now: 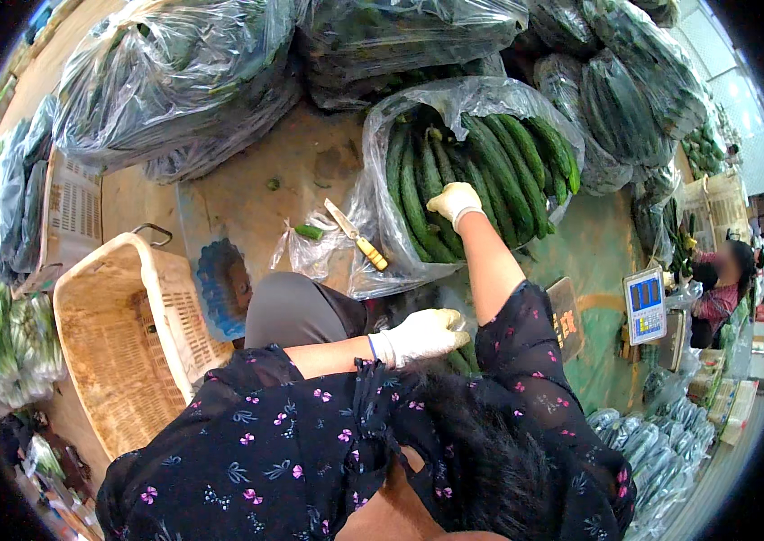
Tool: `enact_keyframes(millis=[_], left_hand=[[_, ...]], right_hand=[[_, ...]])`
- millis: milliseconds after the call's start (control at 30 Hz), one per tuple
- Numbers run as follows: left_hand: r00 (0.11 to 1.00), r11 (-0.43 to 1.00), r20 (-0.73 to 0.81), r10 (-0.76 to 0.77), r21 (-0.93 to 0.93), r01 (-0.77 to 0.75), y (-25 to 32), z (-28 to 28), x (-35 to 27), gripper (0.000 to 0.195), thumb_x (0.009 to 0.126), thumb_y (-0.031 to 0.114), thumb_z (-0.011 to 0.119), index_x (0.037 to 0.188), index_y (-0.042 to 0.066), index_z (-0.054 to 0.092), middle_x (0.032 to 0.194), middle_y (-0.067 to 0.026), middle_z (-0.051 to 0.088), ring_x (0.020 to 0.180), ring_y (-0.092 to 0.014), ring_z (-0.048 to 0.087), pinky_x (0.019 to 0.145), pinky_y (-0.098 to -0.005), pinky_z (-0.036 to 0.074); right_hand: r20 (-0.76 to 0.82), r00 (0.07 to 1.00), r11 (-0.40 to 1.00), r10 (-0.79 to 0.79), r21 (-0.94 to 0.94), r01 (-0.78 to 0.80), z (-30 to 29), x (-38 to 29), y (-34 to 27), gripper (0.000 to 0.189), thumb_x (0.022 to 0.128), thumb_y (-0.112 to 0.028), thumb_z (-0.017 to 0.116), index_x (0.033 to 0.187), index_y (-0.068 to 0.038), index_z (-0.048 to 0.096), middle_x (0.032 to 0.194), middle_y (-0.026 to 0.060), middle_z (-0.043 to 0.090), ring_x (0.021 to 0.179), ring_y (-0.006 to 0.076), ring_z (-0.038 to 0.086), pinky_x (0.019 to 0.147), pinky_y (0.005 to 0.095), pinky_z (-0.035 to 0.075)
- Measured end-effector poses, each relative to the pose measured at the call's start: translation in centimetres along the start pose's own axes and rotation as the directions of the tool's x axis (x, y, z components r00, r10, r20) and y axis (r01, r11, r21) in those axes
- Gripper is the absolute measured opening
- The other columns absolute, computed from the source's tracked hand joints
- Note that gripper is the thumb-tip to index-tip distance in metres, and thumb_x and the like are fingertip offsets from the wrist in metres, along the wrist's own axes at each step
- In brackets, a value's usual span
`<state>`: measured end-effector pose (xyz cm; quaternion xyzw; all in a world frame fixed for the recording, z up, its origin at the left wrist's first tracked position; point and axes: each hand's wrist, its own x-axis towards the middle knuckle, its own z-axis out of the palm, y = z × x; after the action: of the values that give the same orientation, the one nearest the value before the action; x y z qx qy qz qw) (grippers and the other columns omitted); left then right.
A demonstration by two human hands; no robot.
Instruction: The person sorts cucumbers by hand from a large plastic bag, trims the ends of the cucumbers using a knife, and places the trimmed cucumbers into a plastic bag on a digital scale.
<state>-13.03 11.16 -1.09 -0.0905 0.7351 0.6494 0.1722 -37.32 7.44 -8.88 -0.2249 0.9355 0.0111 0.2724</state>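
A large clear plastic bag [382,230] lies spread around many long green cucumbers [497,176]. My right hand [456,201], in a whitish work glove, reaches into it with curled fingers on the cucumbers; whether it grips one cannot be told. Close to my body, my left hand [426,335], gloved too, is at the plastic edge of a small bag with cucumbers [466,355], partly hidden by my hand and hair. A knife with a yellow handle [371,253] lies left of the large bag, beside a short green cucumber piece [309,232] on crumpled plastic.
An empty-looking plastic crate [152,270] stands at left. Big bags of cucumbers [179,88] line the far side. A digital scale display [645,304] stands at right, near a person [723,284] handling produce. Bagged vegetables [652,446] lie at lower right.
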Motion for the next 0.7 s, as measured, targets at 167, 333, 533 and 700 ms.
enact_keyframes(millis=[167,333,533,700], left_hand=[[0.999,0.992,0.045,-0.016,0.123,0.011,-0.2,-0.4,0.4,0.046,0.082,0.045,0.052,0.093,0.001,0.058,0.092,-0.0206,0.062,0.087,-0.035,0.06,0.077,-0.0409,0.046],[0.999,0.995,0.048,-0.027,0.095,0.022,0.1,-0.5,0.3,0.043,0.082,0.043,0.052,0.095,0.002,0.058,0.092,-0.0192,0.062,0.087,-0.034,0.06,0.077,-0.0404,0.046],[1.0,0.984,0.016,0.026,0.176,-0.028,-0.3,0.0,0.9,0.042,0.083,0.042,0.052,0.097,0.003,0.06,0.091,-0.0191,0.063,0.088,-0.034,0.061,0.078,-0.0396,0.046],[0.992,0.966,-0.079,0.096,0.249,-0.074,0.0,-0.8,0.8,0.041,0.083,0.043,0.052,0.092,0.003,0.06,0.089,-0.0193,0.063,0.086,-0.036,0.06,0.076,-0.0421,0.047]], right_hand=[[-0.016,0.998,0.988,-0.062,-0.14,0.059,-1.6,-2.7,-0.8,0.049,0.067,-0.045,0.065,0.11,-0.02,0.066,0.115,0.0074,0.062,0.106,0.0233,0.06,0.089,0.036,0.048],[-0.013,0.997,0.966,-0.071,-0.25,0.066,-1.7,-4.4,-2.4,0.05,0.064,-0.044,0.066,0.107,-0.019,0.068,0.115,0.0131,0.057,0.109,0.0267,0.056,0.092,0.0362,0.046],[-0.032,0.997,0.997,-0.072,-0.015,0.072,1.9,-1.2,1.2,0.051,0.064,-0.039,0.069,0.111,-0.02,0.065,0.126,0.0159,0.047,0.11,0.0297,0.055,0.094,0.036,0.045],[0.055,0.986,0.987,-0.159,0.041,0.157,-0.3,-2.7,1.4,0.056,0.065,-0.038,0.069,0.108,-0.003,0.064,0.125,0.0238,0.052,0.115,0.0288,0.052,0.097,0.0351,0.042]])
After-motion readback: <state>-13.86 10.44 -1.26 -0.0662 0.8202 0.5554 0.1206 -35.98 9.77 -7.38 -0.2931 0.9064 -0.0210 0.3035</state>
